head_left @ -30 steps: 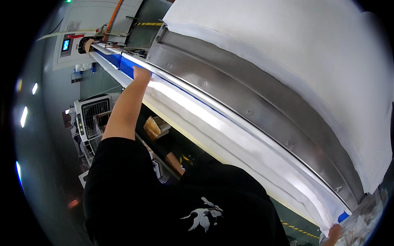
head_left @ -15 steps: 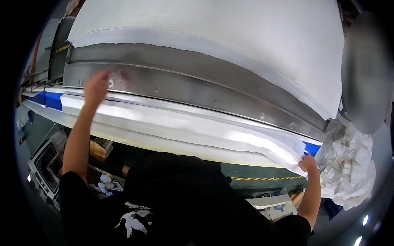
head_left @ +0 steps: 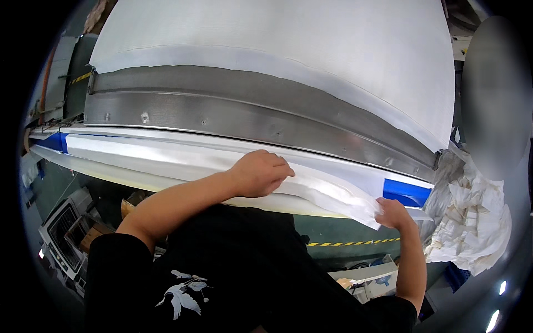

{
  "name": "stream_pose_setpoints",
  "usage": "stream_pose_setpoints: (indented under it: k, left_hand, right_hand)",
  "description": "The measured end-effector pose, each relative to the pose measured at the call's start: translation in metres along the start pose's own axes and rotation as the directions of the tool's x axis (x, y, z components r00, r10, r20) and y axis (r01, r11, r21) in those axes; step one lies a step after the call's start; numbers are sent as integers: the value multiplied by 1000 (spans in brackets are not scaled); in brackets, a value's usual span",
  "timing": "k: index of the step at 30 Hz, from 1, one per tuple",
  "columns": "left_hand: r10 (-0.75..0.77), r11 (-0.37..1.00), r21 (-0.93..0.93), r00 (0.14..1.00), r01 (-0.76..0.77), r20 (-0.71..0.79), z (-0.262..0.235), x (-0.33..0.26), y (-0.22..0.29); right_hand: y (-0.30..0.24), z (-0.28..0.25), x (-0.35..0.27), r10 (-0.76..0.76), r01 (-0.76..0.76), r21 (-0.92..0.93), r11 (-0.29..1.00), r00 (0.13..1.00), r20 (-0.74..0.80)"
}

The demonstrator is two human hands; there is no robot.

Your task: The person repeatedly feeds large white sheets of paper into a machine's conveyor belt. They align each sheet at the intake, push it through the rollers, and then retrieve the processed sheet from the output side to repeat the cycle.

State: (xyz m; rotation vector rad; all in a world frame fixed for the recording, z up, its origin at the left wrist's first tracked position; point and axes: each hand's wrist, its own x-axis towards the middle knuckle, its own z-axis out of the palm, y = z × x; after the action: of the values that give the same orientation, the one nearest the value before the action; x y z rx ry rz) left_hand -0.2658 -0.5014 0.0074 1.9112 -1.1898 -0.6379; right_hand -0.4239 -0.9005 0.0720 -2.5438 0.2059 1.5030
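Observation:
A long strip of white cloth point(head_left: 150, 154) lies along the narrow ledge in front of me. Near its right end, my right hand point(head_left: 393, 213) is closed on the cloth, which bunches and lifts there. My left hand point(head_left: 262, 173) rests at the middle of the strip, fingers curled together at the cloth's far edge; the fingertips are partly hidden. Beside my right hand, a blue surface point(head_left: 408, 192) shows uncovered. A smaller blue patch point(head_left: 50, 142) shows past the strip's left end.
Behind the ledge runs a grey metal plate point(head_left: 222, 105) with several small holes or screws. A broad white sheet point(head_left: 277, 39) hangs beyond it. Crumpled white cloth point(head_left: 472, 216) is heaped at the right. A blurred grey shape point(head_left: 497, 100) fills the upper right.
My left hand has come from above the metal plate at the left to the middle of the cloth. My right hand has drawn the cloth's end leftward, baring more blue.

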Motion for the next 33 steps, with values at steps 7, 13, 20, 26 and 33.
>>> stream_pose_setpoints:
  k: [7, 13, 20, 26, 33]
  left_hand:
    - [-17, 1000, 0, 999, 17, 41, 3, 11, 12]
    - [43, 996, 63, 976, -58, 211, 39, 35, 29]
    - [-183, 973, 200, 916, 115, 358, 12, -18, 12]
    - [-243, 933, 322, 938, 158, 245, -28, -76, 43]
    - [-60, 956, 288, 998, 60, -8, -52, -96, 112]
  right_hand:
    - [-60, 2, 22, -162, 176, 164, 971, 982, -92]
    - [-146, -8, 28, -407, 434, 102, 895, 889, -212]
    - [-205, -26, 61, -390, 500, 585, 638, 866, -314]
    - [-343, -43, 136, -696, 173, 952, 254, 716, 56]
    - [-502, -37, 138, -745, 55, 874, 483, 550, 378]
